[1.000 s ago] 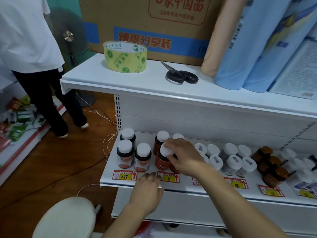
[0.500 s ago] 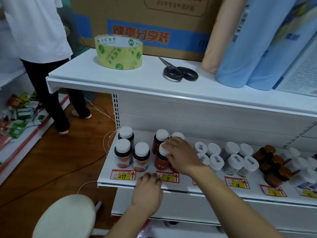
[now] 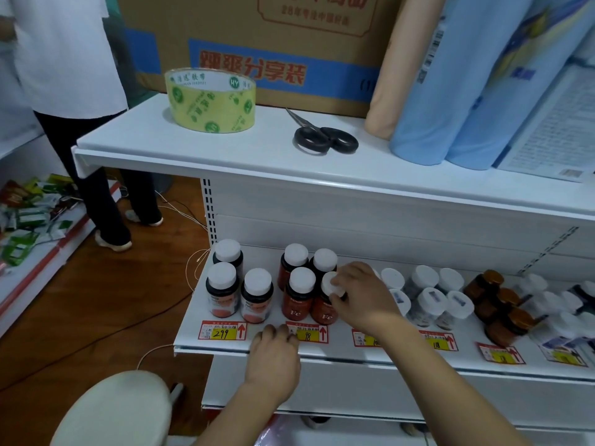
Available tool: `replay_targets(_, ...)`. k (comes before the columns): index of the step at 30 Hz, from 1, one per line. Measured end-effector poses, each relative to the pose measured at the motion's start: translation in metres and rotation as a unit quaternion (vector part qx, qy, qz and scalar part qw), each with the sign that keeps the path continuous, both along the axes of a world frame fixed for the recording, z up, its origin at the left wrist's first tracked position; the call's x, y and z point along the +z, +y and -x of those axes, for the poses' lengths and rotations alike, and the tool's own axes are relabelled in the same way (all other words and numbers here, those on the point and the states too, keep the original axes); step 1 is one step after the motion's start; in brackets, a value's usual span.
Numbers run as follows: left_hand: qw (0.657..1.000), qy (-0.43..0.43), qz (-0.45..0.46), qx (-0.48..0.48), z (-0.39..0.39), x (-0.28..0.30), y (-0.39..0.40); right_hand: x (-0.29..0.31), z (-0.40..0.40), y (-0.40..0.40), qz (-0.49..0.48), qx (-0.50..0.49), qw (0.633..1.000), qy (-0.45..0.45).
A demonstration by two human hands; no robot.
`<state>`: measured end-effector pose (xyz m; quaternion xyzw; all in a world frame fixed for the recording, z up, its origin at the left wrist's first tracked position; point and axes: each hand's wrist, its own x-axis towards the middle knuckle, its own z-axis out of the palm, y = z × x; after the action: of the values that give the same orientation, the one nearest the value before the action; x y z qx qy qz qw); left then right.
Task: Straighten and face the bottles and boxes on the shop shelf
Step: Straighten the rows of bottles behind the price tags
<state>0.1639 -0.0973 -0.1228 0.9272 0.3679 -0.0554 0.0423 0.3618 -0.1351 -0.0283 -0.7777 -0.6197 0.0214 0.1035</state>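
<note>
A: Where am I standing on this shelf (image 3: 322, 349) job?

B: Early, I'm judging. My right hand (image 3: 362, 297) is gripping the white cap of a red bottle (image 3: 325, 309) marked Fe, fingers curled over the top; it's sitting in the front row near the front edge, touching its twin (image 3: 297, 300). My left hand (image 3: 273, 358) is resting on the front lip, fingertips curled over the edge beside the 98 price tag (image 3: 307, 333) and holding nothing.

A: What's looking finished?

B: The dark bottles (image 3: 238, 291) toward the left end are standing upright with labels forward, and both red Fe labels are facing out, the one in my grip sitting a little tilted.

A: And what's remaining?

B: The white-capped clear jars (image 3: 428, 300) right of my hand are looking jumbled, and the amber jars (image 3: 495, 304) and small boxes (image 3: 566, 346) toward the right end are lying askew.

A: Anything getting in the way?

B: My own right forearm is crossing the jars. A stool (image 3: 116, 410) is sitting below the left corner, and a person (image 3: 74, 91) is standing off to the left. Tape (image 3: 211, 99) and scissors (image 3: 325, 140) are lying on the top shelf, well clear
</note>
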Motion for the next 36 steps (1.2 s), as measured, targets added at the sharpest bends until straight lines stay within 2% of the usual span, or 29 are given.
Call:
replay_targets(8,1.0,-0.012,0.007,0.019,-0.001,0.01,0.001,0.007,0.004,-0.002,0.021,-0.022,0.999,0.038)
replay_targets(11,0.995,-0.083,0.005,0.052,-0.003,0.022,0.001,0.023,0.005,-0.014,-0.023,-0.042,0.997,0.057)
replay_targets(13,0.983,-0.167,0.029,0.075,-0.009,0.03,-0.002,0.034,0.005,-0.025,-0.096,-0.054,0.99,0.084)
replay_targets(14,0.968,-0.227,0.065,0.087,-0.012,0.035,-0.004,0.037,0.005,-0.03,-0.138,-0.057,0.984,0.097)
replay_targets(16,0.911,-0.349,0.187,0.12,-0.015,0.048,-0.01,0.043,0.008,-0.038,-0.197,-0.066,0.97,0.123)
replay_targets(20,0.735,-0.504,0.413,0.188,-0.013,0.078,-0.027,0.057,0.022,-0.052,-0.241,-0.125,0.945,0.185)
replay_targets(23,0.612,-0.577,0.493,0.222,-0.01,0.083,-0.04,0.062,0.034,-0.063,-0.265,-0.177,0.911,0.263)
replay_targets(25,0.562,-0.618,0.493,0.244,-0.009,0.083,-0.044,0.06,0.044,-0.069,-0.283,-0.186,0.883,0.324)
replay_targets(28,0.53,-0.654,0.473,0.26,-0.006,0.086,-0.046,0.057,0.058,-0.075,-0.296,-0.177,0.857,0.383)
replay_targets(36,0.54,-0.674,0.435,0.253,0.004,0.103,-0.051,0.056,0.076,-0.082,-0.349,-0.132,0.797,0.475)
